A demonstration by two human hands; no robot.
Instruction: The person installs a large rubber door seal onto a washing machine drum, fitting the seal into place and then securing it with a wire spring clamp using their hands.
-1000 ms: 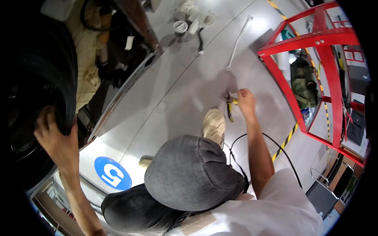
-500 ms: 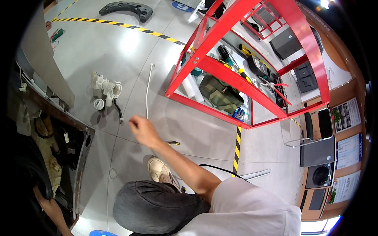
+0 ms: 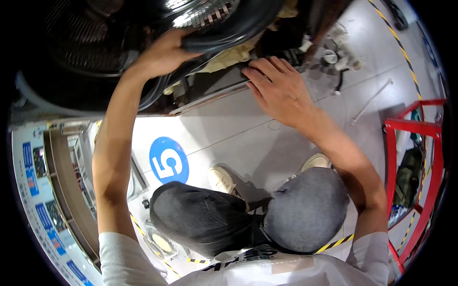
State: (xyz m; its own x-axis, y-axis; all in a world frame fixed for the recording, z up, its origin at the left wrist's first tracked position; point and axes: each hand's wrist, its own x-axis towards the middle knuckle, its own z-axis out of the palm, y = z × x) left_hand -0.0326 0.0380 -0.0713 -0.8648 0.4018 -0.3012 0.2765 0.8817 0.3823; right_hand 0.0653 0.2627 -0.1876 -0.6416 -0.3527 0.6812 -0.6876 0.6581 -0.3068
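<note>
Okay so, going by the head view, which is the only one for this moment, the work in hand looks like handling the black rubber ring (image 3: pixel 248 31), which sits up top against the slotted metal drum (image 3: pixel 212 15); the left hand (image 3: pixel 164 53) has its thumb on the near side of the rim and its fingers going over the other, so I'd call that a pinch on the ring, though the fingertips are hidden; the right hand (image 3: pixel 284 90) has its fingers side by side and curled down over by the metal frame edge (image 3: pixel 214 98), and I honestly can't tell if they're pinching anything or just resting there; my take is that any next move calls for keeping the left pinch steady and watching the right knuckles; that frame edge runs slantwise right under the work and looks worn, with a pale lumpy pad (image 3: pixel 229 58) tucked between it and the ring; elbow room seems best back over the grey floor (image 3: pixel 224 133), between the frame and the shoes (image 3: pixel 222 180); off to the right, the white plastic parts (image 3: pixel 342 63) and the red stand (image 3: pixel 415 127) sit well apart from the ring
</note>
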